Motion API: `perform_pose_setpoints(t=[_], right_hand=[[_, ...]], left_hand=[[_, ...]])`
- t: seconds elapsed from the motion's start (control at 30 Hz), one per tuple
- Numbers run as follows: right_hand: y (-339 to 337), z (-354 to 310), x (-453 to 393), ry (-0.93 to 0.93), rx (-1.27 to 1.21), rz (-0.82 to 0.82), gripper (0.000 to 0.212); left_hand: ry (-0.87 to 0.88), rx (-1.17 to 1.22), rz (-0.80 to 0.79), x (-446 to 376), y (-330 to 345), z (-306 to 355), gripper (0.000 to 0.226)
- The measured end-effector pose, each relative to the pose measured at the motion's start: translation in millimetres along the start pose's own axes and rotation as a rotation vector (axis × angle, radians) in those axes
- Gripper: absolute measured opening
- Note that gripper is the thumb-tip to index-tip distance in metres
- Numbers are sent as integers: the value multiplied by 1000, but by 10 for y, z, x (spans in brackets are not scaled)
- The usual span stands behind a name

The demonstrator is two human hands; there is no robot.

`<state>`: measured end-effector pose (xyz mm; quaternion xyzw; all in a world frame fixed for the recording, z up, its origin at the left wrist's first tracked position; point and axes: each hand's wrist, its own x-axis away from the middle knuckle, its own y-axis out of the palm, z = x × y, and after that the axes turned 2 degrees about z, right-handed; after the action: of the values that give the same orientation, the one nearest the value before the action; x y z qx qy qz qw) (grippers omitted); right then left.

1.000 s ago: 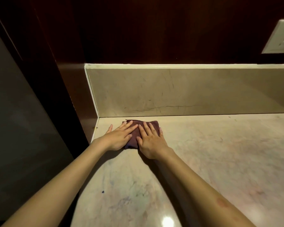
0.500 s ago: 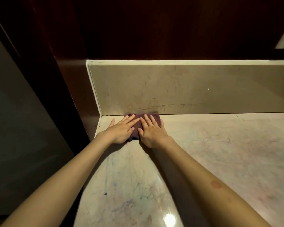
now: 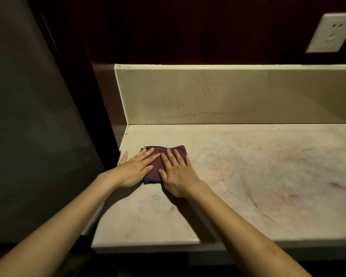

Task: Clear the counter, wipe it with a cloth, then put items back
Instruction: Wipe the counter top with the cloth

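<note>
Left hand (image 3: 135,169): flat, fingers straight, pressing the cloth's left half; thumb off the fabric on bare stone, likely to spread pressure.
Cloth (image 3: 157,163): dark folded square at the surface's far-left corner, about 10 o'clock, pinned under both palms for wiping.
Right hand (image 3: 178,175): flat, fingers extended, pressing the right half.
Surface (image 3: 258,176): pale marble, streaked toward 3 o'clock; probably unwiped.
Socket (image 3: 331,33): wall, 1 o'clock.
</note>
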<state>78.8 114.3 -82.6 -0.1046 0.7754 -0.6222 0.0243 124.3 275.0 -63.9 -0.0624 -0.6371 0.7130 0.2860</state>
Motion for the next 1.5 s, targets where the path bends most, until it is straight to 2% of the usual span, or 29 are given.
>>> perform_pose_setpoints(t=[0.2, 0.7, 0.77, 0.8, 0.87, 0.9, 1.03, 1.5], right_hand=[[80, -180, 615, -39, -17, -26, 60], [362, -459, 1833, -107, 24, 43, 62], [396, -489, 1881, -112, 32, 61, 69], [413, -506, 1900, -117, 27, 75, 81], [447, -518, 1898, -123, 21, 85, 98], [450, -517, 1879, -119, 13, 86, 98], [347, -472, 1699, -77, -27, 52, 64], [119, -302, 406, -33, -49, 19, 60]], left_hand=[[-16, 3, 13, 623, 226, 222, 49], [-40, -4, 91, 1791, 706, 700, 51], [-45, -13, 84, 1825, 717, 712, 52], [-47, -24, 79, 1833, 716, 714, 51], [-49, -44, 68, 1832, 691, 716, 50], [-49, -50, 64, 1821, 674, 714, 50], [-44, -97, 63, 1620, 596, 692, 49], [-24, -84, 33, 552, 137, 86, 49]])
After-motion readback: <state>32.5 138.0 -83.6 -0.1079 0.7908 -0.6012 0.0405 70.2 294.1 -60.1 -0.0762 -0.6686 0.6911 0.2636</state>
